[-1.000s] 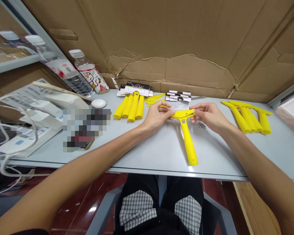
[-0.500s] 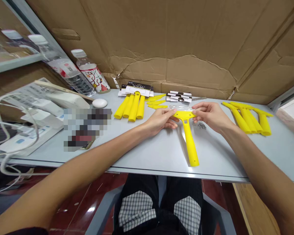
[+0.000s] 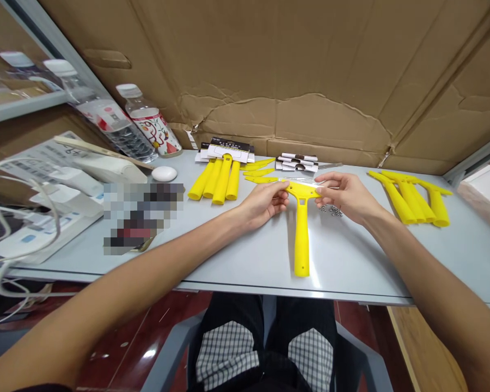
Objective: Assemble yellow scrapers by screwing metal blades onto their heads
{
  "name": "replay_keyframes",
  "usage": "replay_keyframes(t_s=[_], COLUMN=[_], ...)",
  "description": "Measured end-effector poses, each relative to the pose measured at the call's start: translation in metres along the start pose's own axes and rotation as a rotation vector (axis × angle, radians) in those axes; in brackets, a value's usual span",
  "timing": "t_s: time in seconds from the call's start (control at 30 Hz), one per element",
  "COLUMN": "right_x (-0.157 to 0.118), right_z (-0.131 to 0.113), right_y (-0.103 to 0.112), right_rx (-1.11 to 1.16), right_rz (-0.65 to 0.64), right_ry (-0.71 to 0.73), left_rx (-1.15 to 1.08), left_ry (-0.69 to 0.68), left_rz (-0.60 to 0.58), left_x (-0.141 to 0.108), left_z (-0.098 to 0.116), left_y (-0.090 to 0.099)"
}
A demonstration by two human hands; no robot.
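Observation:
A yellow scraper (image 3: 302,228) lies between my hands, its handle pointing towards me. Along the far edge of its wide head is a thin metal blade (image 3: 300,180). My left hand (image 3: 265,202) pinches the left end of the head between thumb and fingers. At the other end, my right hand (image 3: 345,195) grips the head, fingertips by the blade. Small screws (image 3: 335,211) sit in a loose pile beneath my right hand. Just beyond my left hand are several flat yellow pieces (image 3: 260,173).
Several yellow handles (image 3: 418,198) lie at the right. Packaged yellow scrapers (image 3: 222,177) with black-and-white cards stand back left, beside folded cards (image 3: 297,162). Bottles (image 3: 149,120), a white oval object (image 3: 164,173), boxes and cables (image 3: 24,239) crowd the left. Cardboard (image 3: 269,65) walls the back.
The scraper's handle end has swung to the left, so it now points more directly towards me. Both hands keep hold of its head and have shifted slightly left.

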State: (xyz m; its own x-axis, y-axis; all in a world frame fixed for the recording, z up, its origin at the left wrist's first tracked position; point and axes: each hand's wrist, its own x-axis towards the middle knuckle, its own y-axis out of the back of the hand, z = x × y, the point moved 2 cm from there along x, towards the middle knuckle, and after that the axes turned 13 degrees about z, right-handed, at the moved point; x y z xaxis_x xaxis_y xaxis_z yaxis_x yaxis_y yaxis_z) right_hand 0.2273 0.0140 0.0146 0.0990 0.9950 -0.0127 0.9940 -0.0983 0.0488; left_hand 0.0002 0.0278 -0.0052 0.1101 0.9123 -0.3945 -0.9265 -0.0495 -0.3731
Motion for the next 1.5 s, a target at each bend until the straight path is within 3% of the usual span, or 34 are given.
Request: replay_keyframes(t_s=[0.13, 0.33, 0.47, 0.57, 0.7, 0.77, 0.9, 1.13, 1.4, 1.5], right_x=[0.001, 0.001, 0.0, 0.001, 0.007, 0.011, 0.019, 0.023, 0.024, 0.022], right_z=[0.004, 0.005, 0.001, -0.009, -0.027, -0.029, -0.018, 0.009, 0.017, 0.014], right_y=[-0.001, -0.004, -0.002, 0.009, 0.033, 0.042, 0.047, 0.028, 0.03, 0.029], right_rx=[-0.025, -0.083, -0.21, -0.455, -0.822, -0.907, -1.019, -1.045, -1.113, -1.14], right_rz=[0.0, -0.032, -0.061, -0.001, 0.173, 0.185, 0.091, -0.109, -0.141, -0.097], right_ry=[-0.015, -0.047, 0.0, 0.15, 0.52, 0.587, 0.613, 0.626, 0.674, 0.699], left_rx=[0.058, 0.341, 0.376, 0.358, 0.361, 0.358, 0.364, 0.383, 0.37, 0.359], left_ry=[-0.035, -0.199, -0.158, -0.129, -0.133, -0.131, -0.144, -0.161, -0.149, -0.147], left_rz=[0.017, -0.009, -0.04, -0.02, 0.031, 0.036, 0.048, 0.047, 0.035, 0.027], left_x=[0.001, 0.006, 0.008, 0.007, 0.006, 0.006, 0.009, 0.01, 0.004, 0.001], left_z=[-0.002, 0.001, 0.003, 0.003, 0.004, 0.005, 0.005, 0.004, 0.006, 0.003], left_y=[0.001, 0.006, 0.007, 0.006, 0.006, 0.006, 0.007, 0.007, 0.004, 0.003])
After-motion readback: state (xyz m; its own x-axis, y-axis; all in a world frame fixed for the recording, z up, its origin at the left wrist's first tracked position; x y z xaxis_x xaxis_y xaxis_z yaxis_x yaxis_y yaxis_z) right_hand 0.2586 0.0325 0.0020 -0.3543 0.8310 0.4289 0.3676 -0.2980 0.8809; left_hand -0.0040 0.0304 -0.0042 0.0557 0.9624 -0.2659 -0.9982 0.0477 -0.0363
